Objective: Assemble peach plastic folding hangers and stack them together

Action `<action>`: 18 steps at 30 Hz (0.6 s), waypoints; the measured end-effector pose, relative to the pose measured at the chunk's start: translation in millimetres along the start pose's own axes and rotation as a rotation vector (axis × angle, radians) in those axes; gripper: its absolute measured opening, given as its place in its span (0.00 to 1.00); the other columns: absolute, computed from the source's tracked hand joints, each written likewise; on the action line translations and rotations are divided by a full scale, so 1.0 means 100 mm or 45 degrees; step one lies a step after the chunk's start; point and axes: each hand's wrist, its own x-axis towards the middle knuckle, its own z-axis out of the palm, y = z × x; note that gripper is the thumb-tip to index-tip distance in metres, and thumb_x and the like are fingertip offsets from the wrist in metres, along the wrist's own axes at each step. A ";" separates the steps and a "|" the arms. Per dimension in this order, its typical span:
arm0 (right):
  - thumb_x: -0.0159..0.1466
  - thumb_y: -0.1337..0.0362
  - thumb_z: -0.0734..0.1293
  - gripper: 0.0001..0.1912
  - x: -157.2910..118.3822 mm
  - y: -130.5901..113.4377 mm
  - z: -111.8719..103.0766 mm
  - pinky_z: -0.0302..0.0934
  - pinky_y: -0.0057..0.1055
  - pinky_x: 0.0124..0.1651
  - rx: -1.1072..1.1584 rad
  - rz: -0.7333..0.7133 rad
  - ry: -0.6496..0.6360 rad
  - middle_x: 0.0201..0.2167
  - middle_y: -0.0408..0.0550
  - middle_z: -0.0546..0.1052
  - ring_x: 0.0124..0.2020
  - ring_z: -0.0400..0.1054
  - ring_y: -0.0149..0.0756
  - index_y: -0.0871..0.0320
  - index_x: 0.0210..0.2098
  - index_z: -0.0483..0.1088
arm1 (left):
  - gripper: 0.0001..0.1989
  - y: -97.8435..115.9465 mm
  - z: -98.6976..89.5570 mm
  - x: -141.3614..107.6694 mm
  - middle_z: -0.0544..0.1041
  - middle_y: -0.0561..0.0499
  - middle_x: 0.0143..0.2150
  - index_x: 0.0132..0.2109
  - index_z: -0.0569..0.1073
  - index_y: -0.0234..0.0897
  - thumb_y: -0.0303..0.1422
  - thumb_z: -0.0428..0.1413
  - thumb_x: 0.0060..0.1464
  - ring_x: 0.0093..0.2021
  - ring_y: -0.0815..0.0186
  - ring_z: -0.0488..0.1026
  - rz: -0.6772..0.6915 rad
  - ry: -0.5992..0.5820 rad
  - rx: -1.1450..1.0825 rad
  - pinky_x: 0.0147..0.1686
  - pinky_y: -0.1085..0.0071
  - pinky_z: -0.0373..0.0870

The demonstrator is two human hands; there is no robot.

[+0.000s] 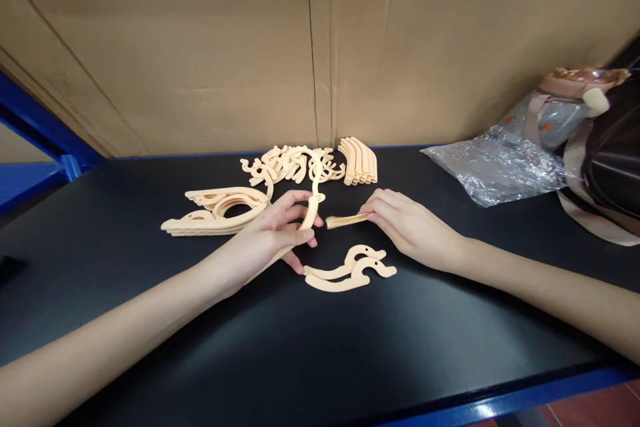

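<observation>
My left hand (280, 227) is closed around a cream plastic hanger piece (317, 177), whose curved hook rises above the fingers and whose long arm runs down past the palm. To its right, my right hand (413, 223) pinches one end of a slim cream hanger arm (347, 219). The free end of that arm points at the left fingers, with a small gap between. Just below both hands, two curved cream hanger pieces with small holes (350, 271) lie side by side on the black tabletop (320, 353).
Stacked cream hangers (215, 219) lie left of my left hand. Behind are a heap of small hook pieces (287, 163) and a neat stack of arms (359, 161). Clear plastic film (500, 167), a bottle (545, 110) and a dark bag (613, 153) sit right. Cardboard (200, 47) stands behind.
</observation>
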 end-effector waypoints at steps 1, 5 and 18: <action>0.71 0.69 0.52 0.14 -0.01 0.00 0.00 0.63 0.36 0.42 0.018 0.007 0.012 0.37 0.52 0.73 0.38 0.67 0.38 0.62 0.43 0.68 | 0.20 0.01 0.02 -0.01 0.69 0.51 0.40 0.52 0.63 0.40 0.29 0.58 0.53 0.34 0.69 0.68 -0.016 -0.001 0.000 0.22 0.77 0.75; 0.71 0.68 0.52 0.14 -0.02 -0.02 -0.02 0.62 0.31 0.35 0.035 0.053 0.002 0.37 0.50 0.73 0.34 0.67 0.35 0.62 0.45 0.67 | 0.11 0.03 0.08 -0.01 0.57 0.58 0.26 0.43 0.66 0.38 0.41 0.51 0.61 0.23 0.74 0.56 -0.054 0.102 -0.044 0.18 0.81 0.69; 0.72 0.58 0.56 0.16 -0.02 -0.03 -0.03 0.57 0.30 0.36 0.021 -0.019 0.000 0.32 0.45 0.74 0.33 0.67 0.33 0.59 0.47 0.71 | 0.12 0.04 0.08 -0.03 0.65 0.60 0.24 0.45 0.66 0.37 0.42 0.50 0.63 0.14 0.80 0.56 -0.086 0.063 0.145 0.14 0.83 0.58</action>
